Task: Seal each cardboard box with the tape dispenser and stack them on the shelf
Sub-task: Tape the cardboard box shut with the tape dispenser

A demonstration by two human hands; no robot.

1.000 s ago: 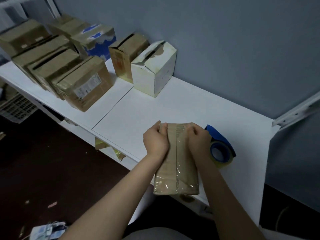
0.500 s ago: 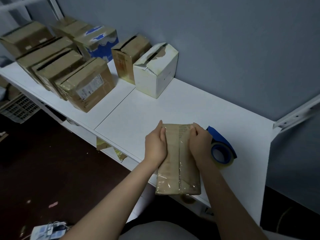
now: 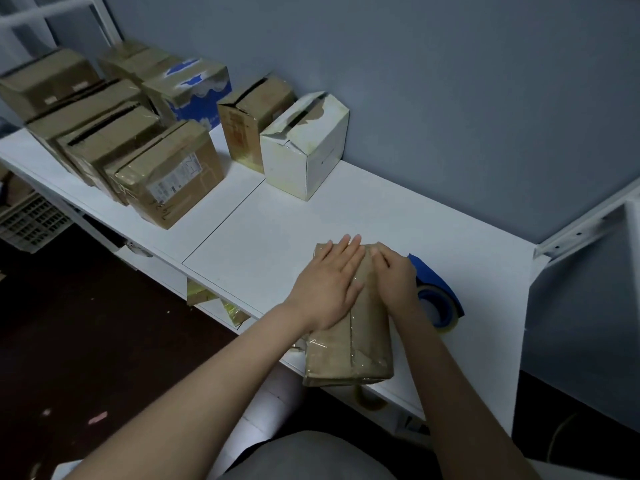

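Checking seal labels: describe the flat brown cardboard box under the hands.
Flat brown cardboard box, closed, lying on the white shelf, near end at the front edge. Glossy clear tape runs lengthwise along its top and over the near end. The left hand lies flat on top; the right hand presses beside it. A blue tape dispenser sits close on its right.

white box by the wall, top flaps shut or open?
Partly open. The white box stands upright on the shelf, but a dark gap runs between its top flaps, so they do not meet.
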